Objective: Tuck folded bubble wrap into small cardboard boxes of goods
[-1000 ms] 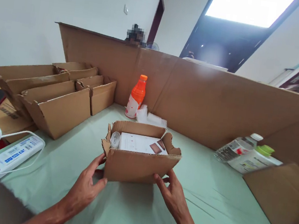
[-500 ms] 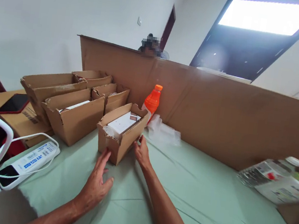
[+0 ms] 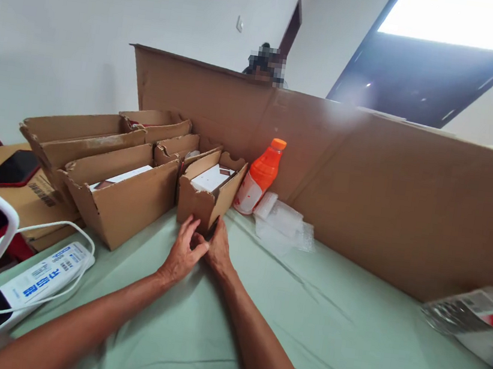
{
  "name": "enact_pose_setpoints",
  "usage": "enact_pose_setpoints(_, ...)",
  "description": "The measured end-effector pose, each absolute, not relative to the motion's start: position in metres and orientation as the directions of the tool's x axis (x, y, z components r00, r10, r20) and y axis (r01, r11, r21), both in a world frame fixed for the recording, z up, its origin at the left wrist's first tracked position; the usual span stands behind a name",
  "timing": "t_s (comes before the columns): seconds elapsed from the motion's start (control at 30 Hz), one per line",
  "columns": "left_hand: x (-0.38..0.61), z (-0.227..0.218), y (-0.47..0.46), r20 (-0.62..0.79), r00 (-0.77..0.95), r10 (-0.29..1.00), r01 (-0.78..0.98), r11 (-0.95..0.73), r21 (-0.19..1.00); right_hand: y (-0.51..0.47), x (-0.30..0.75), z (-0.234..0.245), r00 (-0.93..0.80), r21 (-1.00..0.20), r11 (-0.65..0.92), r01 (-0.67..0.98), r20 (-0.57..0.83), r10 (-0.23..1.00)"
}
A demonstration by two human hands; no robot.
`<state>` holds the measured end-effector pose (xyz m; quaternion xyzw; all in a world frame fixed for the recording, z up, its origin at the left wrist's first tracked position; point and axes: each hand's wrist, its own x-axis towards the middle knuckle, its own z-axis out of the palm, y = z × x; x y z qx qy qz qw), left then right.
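five open boxes [image 3: 196, 205], two hands [image 3: 180, 254], one orange bottle [image 3: 259, 177]

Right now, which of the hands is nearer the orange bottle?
Right. The right hand is in front of the orange bottle, slightly to its left; the left hand is farther left.

Passage was available over the green cloth [image 3: 344, 342] at lower right. Cardboard boxes [image 3: 134, 212] blocked centre left. At centre, the narrow box [image 3: 196, 203] and orange bottle [image 3: 259, 177] stood in the way; the cardboard partition [image 3: 376, 195] closed the route behind.

Left hand [image 3: 181, 253], right hand [image 3: 219, 250] and slim forearms [image 3: 261, 331] bare, fingertips [image 3: 189, 223] partly unclear
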<state>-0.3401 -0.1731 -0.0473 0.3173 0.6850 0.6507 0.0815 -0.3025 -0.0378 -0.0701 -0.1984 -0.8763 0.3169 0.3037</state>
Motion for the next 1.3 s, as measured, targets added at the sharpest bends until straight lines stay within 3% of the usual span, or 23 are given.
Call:
enact_pose_setpoints(0.33, -0.361, -0.062, -0.157, 0.303, -0.749, 0.588, 0.324, -0.074, 0.943, -0.019, -0.338, -0.065, -0.736, -0.602, 0.730, 0.323, 0.324, 0.594)
enact_pose_setpoints(0.63, -0.372, -0.058, -0.157, 0.198, -0.707, 0.679, 0.176, -0.103, 0.979, -0.019, -0.348, -0.058, -0.755, -0.530, 0.747, 0.402, 0.269, 0.598)
enact_pose_setpoints(1.03, -0.371, -0.062, -0.159, 0.252, -0.700, 0.668, 0.263, -0.087, 0.961, -0.025, -0.343, -0.043, -0.773, -0.497, 0.751, 0.434, 0.222, 0.594)
enact_pose_setpoints(1.3, -0.370, -0.062, -0.161, 0.317, -0.660, 0.681, 0.376, -0.067, 0.924, -0.021, -0.343, -0.054, -0.765, -0.552, 0.736, 0.392, 0.249, 0.593)
